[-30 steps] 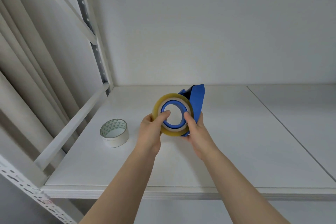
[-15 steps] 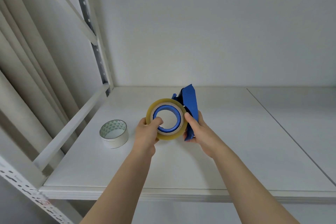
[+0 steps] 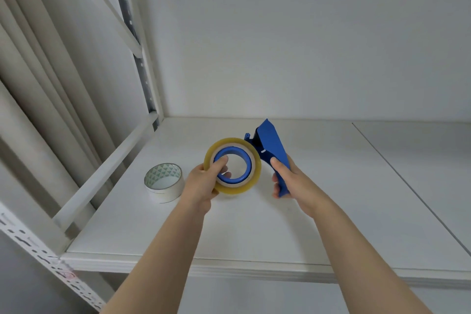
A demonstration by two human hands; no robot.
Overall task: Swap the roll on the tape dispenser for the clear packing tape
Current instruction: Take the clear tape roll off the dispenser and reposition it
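Observation:
A yellowish clear packing tape roll (image 3: 235, 187) sits around the blue hub of the blue tape dispenser (image 3: 271, 150), held above the white shelf (image 3: 254, 232). My left hand (image 3: 204, 183) grips the roll's left rim, thumb on the hub's inner edge. My right hand (image 3: 293, 183) is closed around the dispenser's blue handle, which points up and away. A white tape roll (image 3: 164, 182) with a triangle-patterned core lies flat on the shelf, left of my left hand and apart from it.
The shelf's back wall (image 3: 280, 58) is close behind. A slanted white brace (image 3: 102, 173) and a perforated upright (image 3: 137, 58) bound the left side. A seam (image 3: 407, 186) runs across the shelf on the right. The front edge (image 3: 254, 266) lies near my forearms.
The dispenser has turned, its handle swinging right and away from the roll. My right hand has shifted right along the handle; my left hand stays on the roll.

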